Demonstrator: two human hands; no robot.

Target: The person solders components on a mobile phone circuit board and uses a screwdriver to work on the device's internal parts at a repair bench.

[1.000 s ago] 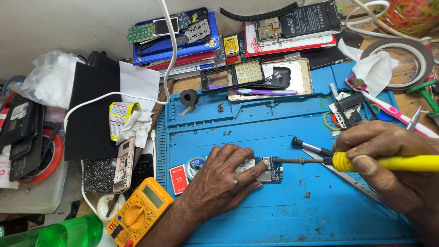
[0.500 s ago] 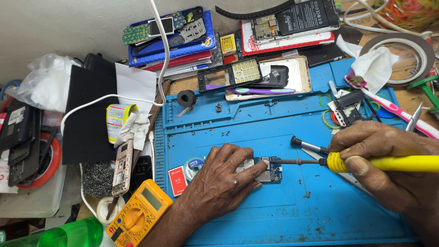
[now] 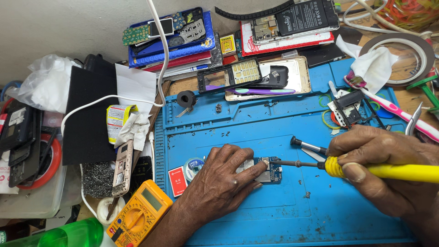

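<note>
1. One blue work mat point(image 3: 274, 123) covers the middle of the worktop; everything below is placed from it.
2. One stack of flat blue and red packages point(image 3: 176, 48) lies just beyond the mat's far left corner; a second red-edged flat package point(image 3: 292, 43) lies beyond its far edge, with a dark battery on top.
3. One yellow multimeter point(image 3: 139, 217) sits at the mat's near left corner; one green bottle point(image 3: 73, 234) is further left of it.
4. Left hand point(image 3: 222, 183) rests on the mat's centre, fingers pressed flat on one small circuit board point(image 3: 270, 170), pinning it.
5. Right hand point(image 3: 384, 169), at the mat's right side, has its fingers clenched round one yellow-handled soldering iron point(image 3: 388, 171); the tip meets the board.
6. One small red square label point(image 3: 177, 176) and one round solder spool point(image 3: 194, 164) lie on the mat just left of the left hand.
7. One small yellow square packet point(image 3: 227, 45) stands beyond the mat's far edge.
</note>
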